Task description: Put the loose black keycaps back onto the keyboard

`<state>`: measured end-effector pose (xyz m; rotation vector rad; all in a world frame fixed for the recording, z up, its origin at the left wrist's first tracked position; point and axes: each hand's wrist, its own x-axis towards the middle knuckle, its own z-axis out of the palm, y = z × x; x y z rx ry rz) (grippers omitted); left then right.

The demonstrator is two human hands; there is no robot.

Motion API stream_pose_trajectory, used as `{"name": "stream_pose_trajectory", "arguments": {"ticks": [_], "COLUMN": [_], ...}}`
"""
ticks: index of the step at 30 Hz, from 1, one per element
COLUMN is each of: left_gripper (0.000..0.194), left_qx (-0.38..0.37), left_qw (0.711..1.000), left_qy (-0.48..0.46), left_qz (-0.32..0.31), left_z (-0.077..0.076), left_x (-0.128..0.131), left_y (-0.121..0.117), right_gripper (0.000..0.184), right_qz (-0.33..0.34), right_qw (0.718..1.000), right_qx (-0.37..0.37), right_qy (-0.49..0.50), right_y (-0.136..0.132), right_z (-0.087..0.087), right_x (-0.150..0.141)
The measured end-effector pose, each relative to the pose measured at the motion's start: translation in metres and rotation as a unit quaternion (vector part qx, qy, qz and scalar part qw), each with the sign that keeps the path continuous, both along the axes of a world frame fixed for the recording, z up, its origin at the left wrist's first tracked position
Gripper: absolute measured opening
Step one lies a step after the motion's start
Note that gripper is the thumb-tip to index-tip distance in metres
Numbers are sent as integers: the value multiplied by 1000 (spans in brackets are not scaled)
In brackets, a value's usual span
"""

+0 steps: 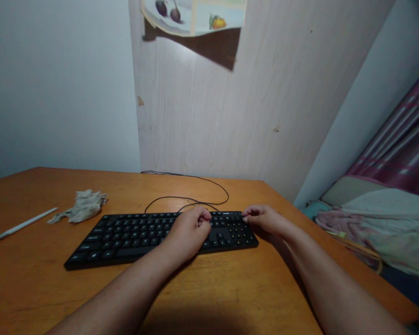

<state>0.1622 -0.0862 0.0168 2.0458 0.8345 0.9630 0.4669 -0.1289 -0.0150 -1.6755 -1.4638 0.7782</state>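
Note:
A black full-size keyboard [136, 235] lies slightly slanted on the wooden desk, its number pad at the right end. My left hand [192, 228] is over the keys right of its middle, closed with the thumb against the curled fingers. Whatever is in it, if anything, is hidden. At the keyboard's upper right corner, my right hand [263, 218] is pinched, fingertips beside the number pad. I cannot make out anything between those fingertips, nor whether they touch the keyboard.
A crumpled, frayed grey cloth [85, 206] lies behind the keyboard's left end, with a white pen-like stick [21, 227] left of it. A thin black cable [216, 184] loops across the desk [195, 298] toward the wall. Bedding [377, 223] is beyond the desk's right edge.

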Motion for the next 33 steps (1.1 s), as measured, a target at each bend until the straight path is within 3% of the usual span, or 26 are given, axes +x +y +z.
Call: {"name": "stream_pose_trajectory", "arguments": {"ticks": [8, 21, 27, 33], "left_gripper": [14, 13, 13, 13], "left_qx": [7, 32, 43, 64], "left_qw": [1000, 999, 998, 997], "left_qy": [10, 36, 36, 47], "left_qz": [-2, -3, -6, -3], "left_z": [0, -1, 0, 2], "left_x": [-1, 0, -1, -2], "left_y": [0, -2, -1, -4], "right_gripper": [19, 10, 16, 25], "right_qz": [-25, -17, -22, -49], "right_qw": [996, 976, 972, 966], "right_qx": [7, 12, 18, 36], "right_qy": [-89, -217, -232, -253], "right_y": [0, -5, -11, -18], "right_z": [-4, 15, 20, 37], "right_x": [-3, -17, -22, -21]}}
